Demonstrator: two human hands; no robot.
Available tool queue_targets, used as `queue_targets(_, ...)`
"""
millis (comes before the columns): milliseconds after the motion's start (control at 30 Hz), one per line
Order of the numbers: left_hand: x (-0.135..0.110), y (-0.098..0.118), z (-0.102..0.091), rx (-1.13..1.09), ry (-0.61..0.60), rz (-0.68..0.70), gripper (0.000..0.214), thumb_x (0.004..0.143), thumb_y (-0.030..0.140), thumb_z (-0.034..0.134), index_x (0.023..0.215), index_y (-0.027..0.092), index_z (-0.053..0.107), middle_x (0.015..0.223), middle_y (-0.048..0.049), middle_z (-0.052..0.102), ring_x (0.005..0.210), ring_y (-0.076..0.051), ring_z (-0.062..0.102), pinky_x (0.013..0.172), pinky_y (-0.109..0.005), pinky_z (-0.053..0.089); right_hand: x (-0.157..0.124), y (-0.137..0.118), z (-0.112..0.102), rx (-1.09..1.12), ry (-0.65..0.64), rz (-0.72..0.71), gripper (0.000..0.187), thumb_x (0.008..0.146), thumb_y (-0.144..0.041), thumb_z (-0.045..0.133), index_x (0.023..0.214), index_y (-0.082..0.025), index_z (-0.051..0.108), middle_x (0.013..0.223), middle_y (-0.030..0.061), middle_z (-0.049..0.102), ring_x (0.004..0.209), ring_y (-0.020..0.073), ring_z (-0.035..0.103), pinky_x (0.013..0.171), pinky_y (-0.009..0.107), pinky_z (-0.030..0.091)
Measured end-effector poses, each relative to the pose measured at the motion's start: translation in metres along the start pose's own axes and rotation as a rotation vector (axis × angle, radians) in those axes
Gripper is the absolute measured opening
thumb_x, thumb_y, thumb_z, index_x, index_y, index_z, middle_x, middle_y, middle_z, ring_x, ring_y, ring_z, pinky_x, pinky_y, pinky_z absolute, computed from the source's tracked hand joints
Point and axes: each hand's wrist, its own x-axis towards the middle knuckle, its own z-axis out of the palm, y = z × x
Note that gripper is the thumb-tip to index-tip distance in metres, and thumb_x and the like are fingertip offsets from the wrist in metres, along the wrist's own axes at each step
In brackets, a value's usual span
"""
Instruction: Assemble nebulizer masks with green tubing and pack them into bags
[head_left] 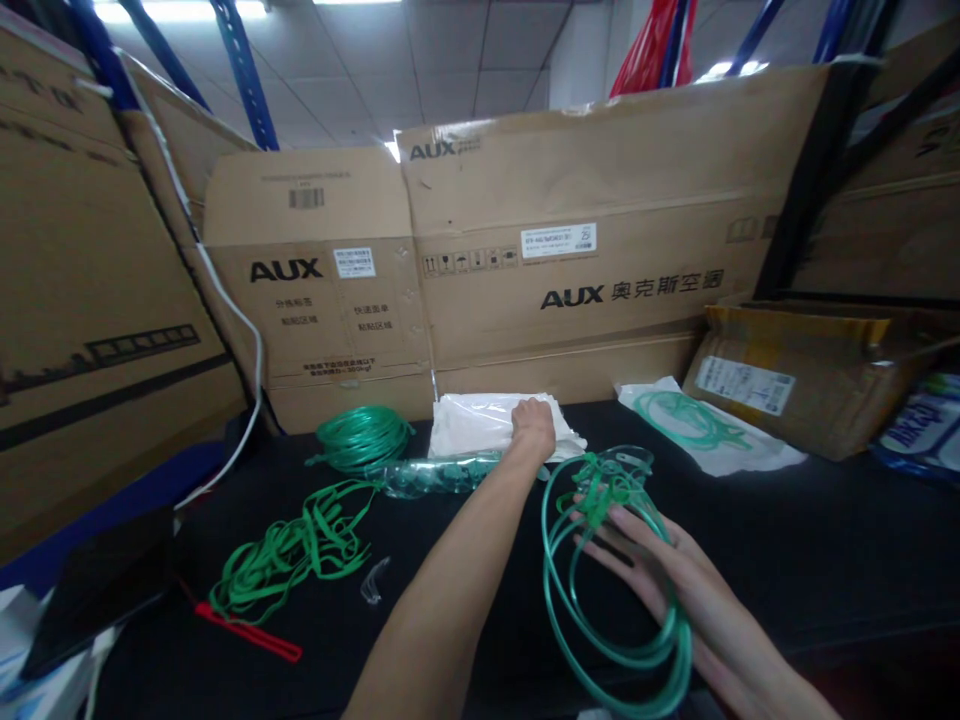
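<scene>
My left hand [533, 424] reaches forward and is closed on the top of a stack of white plastic bags [480, 425] at the back of the black table [825, 540]. My right hand [652, 560] lies with fingers stretched out through a coil of green tubing [600, 580] that carries a clear mask piece [626, 462] and green straps at its top; the coil hangs over the hand and wrist.
Another green tubing coil [362, 437] and a clear bagged set [431, 473] lie to the left. Green straps [289, 550] and a red strip [251, 632] lie nearer. A bagged tubing set [701, 425] rests right. Cardboard boxes [570, 250] wall the back.
</scene>
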Motion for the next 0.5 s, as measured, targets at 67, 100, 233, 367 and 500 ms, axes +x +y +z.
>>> queue_targets(67, -0.004, -0.001, -0.004, 0.014, 0.016, 0.036, 0.037, 0.097, 0.034, 0.066, 0.129, 0.016, 0.061, 0.129, -0.0112, 0.063, 0.109, -0.026, 0.066, 0.090, -0.046, 0.058, 0.002, 0.001, -0.001, 0.011, 0.002, 0.003, 0.028, 0.076, -0.033, 0.088, 0.097, -0.016, 0.081, 0.105, 0.0112, 0.081, 0.106, 0.0317, 0.073, 0.107, 0.053, 0.052)
queue_targets(100, -0.005, -0.001, -0.007, 0.022, 0.026, 0.057, 0.036, 0.097, 0.034, 0.066, 0.129, 0.016, 0.061, 0.129, -0.0111, 0.063, 0.108, -0.025, 0.066, 0.090, -0.046, 0.058, 0.003, 0.002, -0.001, 0.017, 0.001, 0.002, 0.028, 0.075, -0.034, 0.089, 0.095, -0.017, 0.081, 0.105, 0.0110, 0.081, 0.106, 0.0316, 0.074, 0.107, 0.053, 0.052)
queue_targets(233, -0.012, -0.008, -0.028, 0.053, 0.083, 0.159, 0.035, 0.097, 0.034, 0.065, 0.128, 0.017, 0.061, 0.128, -0.0108, 0.064, 0.108, -0.025, 0.066, 0.089, -0.045, 0.058, 0.005, 0.001, -0.001, 0.050, 0.002, 0.014, 0.034, 0.068, -0.038, 0.093, 0.092, -0.018, 0.082, 0.104, 0.0115, 0.081, 0.107, 0.0334, 0.073, 0.107, 0.054, 0.051)
queue_targets(367, -0.029, -0.031, -0.055, 0.087, 0.170, 0.297, 0.032, 0.098, 0.034, 0.065, 0.125, 0.016, 0.063, 0.125, -0.0100, 0.065, 0.107, -0.024, 0.067, 0.090, -0.046, 0.058, -0.003, -0.002, -0.001, 0.061, -0.013, 0.020, 0.035, 0.065, -0.039, 0.094, 0.091, -0.018, 0.082, 0.102, 0.0126, 0.081, 0.106, 0.0355, 0.074, 0.105, 0.056, 0.052)
queue_targets(500, -0.063, -0.056, -0.068, 0.091, 0.257, 0.463, 0.026, 0.100, 0.030, 0.061, 0.122, 0.016, 0.063, 0.117, -0.0081, 0.068, 0.104, -0.023, 0.068, 0.091, -0.045, 0.056, -0.023, -0.006, -0.011, 0.001, -0.029, 0.034, 0.037, 0.066, -0.042, 0.093, 0.092, -0.019, 0.082, 0.106, 0.0155, 0.080, 0.106, 0.0394, 0.073, 0.099, 0.058, 0.055)
